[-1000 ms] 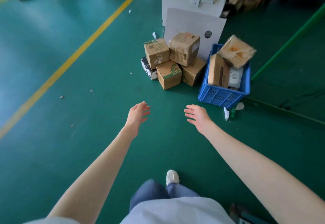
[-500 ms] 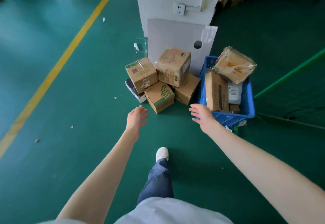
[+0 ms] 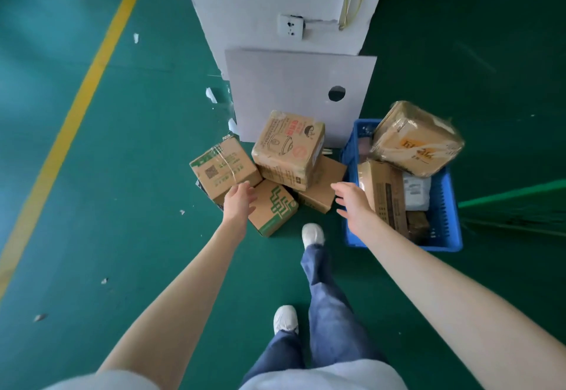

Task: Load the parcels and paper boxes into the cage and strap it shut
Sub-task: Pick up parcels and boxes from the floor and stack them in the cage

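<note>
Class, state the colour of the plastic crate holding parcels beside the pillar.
The crate is blue, with slotted walls; the head view shows it best.

Matt brown cardboard boxes (image 3: 288, 148), glossy clear-film wrapped parcel (image 3: 418, 138), perforated blue plastic crate (image 3: 445, 206), smooth green painted floor (image 3: 128, 175), matt grey board (image 3: 291, 89), denim trousers (image 3: 330, 307).

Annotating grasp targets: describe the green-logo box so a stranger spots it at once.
Find the white pillar; cardboard boxes are piled at its foot, left of the blue crate. The green-logo box is the frontmost, on the floor by the left hand. Only it bears a big green interlocking emblem on top.
</note>
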